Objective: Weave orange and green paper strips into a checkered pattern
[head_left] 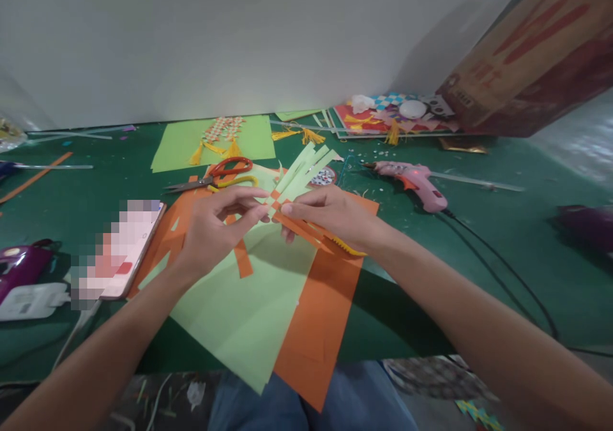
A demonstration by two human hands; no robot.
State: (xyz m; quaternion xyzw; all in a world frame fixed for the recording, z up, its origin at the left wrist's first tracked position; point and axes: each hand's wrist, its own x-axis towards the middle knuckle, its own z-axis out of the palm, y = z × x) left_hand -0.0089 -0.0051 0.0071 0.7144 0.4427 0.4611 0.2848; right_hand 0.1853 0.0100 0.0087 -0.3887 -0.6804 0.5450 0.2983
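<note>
Both hands hold a small piece of woven paper strips (301, 170), pale green and orange in a checked pattern, above the stacked sheets. My left hand (215, 223) pinches its left edge between thumb and fingers. My right hand (330, 214) closes on the other side, thumb on top, where orange strips (302, 230) run out to the lower right. Loose green ends fan up and away from the weave. Beneath lie a pale green sheet (239, 316) and an orange sheet (316, 335). Red-and-yellow-handled scissors (232, 169) rest just beyond my left hand.
A pink glue gun (412, 179) with a black cord lies at right. At left are a phone (119, 252) and a white plug-like block (33, 301). Tasselled woven pieces (223, 131) lie on green paper at the back. A paper bag (531, 60) stands back right.
</note>
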